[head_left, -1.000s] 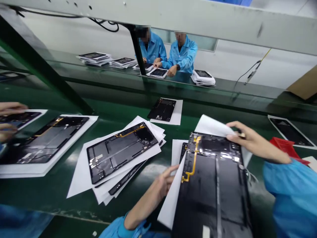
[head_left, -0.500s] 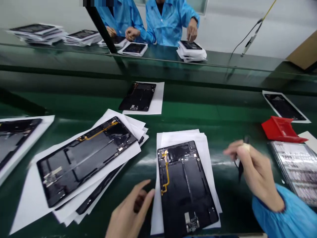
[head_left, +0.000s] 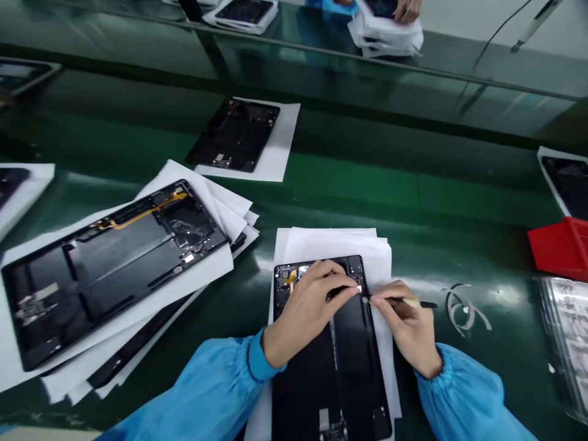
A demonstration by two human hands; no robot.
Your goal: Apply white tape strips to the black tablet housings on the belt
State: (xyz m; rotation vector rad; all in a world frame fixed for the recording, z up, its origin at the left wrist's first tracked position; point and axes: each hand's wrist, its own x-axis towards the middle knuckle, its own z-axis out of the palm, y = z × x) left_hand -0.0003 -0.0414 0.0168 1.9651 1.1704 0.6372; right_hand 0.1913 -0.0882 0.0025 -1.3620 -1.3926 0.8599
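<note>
A black tablet housing [head_left: 353, 373] lies on white paper sheets in front of me, its inside facing up. Over its upper part is my left hand [head_left: 316, 291], thumb and index finger pinched at a tiny pale piece by the right edge. Whether that piece is in the fingers or fixed to the housing, I cannot tell. My right hand [head_left: 404, 318] is closed round a slim dark tool [head_left: 427, 304] with a pale band. Its fingertips are at the housing's right edge, close to the left fingertips.
A stack of tablet housings [head_left: 124, 257] between paper sheets lies left. Another housing [head_left: 239, 135] rests further back. Right are curled clear strips [head_left: 454, 312], a red bin [head_left: 560, 248] and a clear tray [head_left: 569, 343]. Across the bench, a co-worker's hand [head_left: 407, 9] touches a paper stack.
My left hand has moved from beside the tablet housing onto its upper part. My right hand has come left to the housing's edge with the tool. The camera view has tilted down.
</note>
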